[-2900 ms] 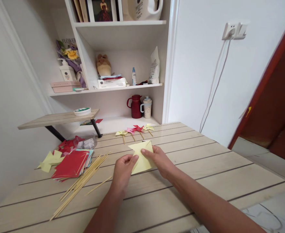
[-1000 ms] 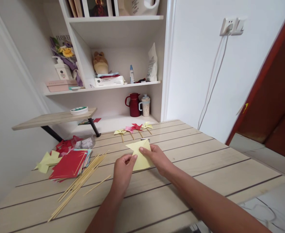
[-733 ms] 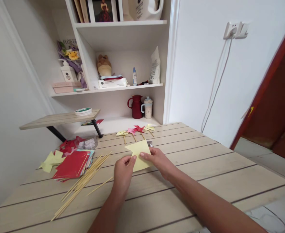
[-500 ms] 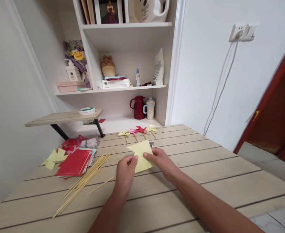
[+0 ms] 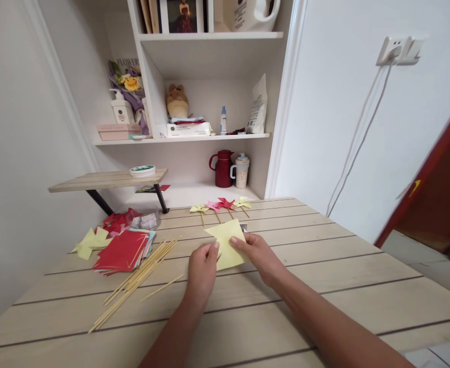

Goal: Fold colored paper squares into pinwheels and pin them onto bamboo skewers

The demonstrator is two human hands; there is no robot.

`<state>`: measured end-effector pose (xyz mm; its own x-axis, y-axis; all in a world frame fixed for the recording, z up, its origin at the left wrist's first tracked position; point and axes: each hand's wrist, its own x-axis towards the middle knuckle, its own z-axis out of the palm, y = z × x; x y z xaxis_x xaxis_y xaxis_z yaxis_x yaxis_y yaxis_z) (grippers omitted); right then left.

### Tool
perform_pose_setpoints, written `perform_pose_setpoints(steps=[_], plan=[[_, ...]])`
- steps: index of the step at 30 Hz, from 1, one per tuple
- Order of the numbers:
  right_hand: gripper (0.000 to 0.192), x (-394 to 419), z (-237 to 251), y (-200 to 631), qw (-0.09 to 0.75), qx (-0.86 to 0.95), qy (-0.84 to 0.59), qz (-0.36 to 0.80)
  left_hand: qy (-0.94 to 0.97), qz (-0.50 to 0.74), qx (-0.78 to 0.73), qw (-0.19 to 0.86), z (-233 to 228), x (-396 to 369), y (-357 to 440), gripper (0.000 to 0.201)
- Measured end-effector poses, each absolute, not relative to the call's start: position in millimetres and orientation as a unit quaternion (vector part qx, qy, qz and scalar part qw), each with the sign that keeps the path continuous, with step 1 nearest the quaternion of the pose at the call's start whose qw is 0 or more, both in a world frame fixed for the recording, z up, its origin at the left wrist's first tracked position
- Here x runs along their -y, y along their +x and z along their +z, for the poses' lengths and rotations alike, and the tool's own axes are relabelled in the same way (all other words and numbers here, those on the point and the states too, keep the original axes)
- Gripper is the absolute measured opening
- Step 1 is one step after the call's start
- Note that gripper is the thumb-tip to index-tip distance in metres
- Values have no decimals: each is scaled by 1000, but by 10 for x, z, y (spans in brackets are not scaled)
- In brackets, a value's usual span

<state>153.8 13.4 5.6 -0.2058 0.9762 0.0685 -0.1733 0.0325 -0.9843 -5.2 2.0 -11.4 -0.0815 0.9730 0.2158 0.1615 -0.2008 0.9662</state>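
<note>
Slatted tabletop (image 5: 347, 268): four pinwheels (image 5: 226, 204) mounted; yellow sheet (image 5: 230, 250) unmounted, pinched by fingers of left hand (image 5: 203, 263) and right hand (image 5: 262, 256); loose sticks (image 5: 152, 260), paper stack (image 5: 120, 250) unused.

1. You can read "FLOWER" in dark capitals on the pale backing (image 5: 127, 63) behind the bouquet (image 5: 132, 84).
2. The print you see on the pump bottle (image 5: 122, 111), white packet (image 5: 188, 129), white bag (image 5: 258, 106) and jug (image 5: 247, 16) is too small to read.

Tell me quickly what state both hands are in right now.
Left hand: closed, pinching the left edge of the yellow sheet.
Right hand: closed, holding the same sheet, thumb on top.
</note>
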Motion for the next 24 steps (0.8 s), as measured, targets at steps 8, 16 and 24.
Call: perform_pose_setpoints(steps=[8,16,24], plan=[[44,-155,2,1544,507,517,-387,571,541,568,-489,382,-62,21,-20,38],[42,-168,21,1538,528,498,-388,568,460,596,-447,483,-10,37,-5,38],[36,-175,-18,1534,516,520,-391,557,431,572,-434,547,-35,33,-28,40]])
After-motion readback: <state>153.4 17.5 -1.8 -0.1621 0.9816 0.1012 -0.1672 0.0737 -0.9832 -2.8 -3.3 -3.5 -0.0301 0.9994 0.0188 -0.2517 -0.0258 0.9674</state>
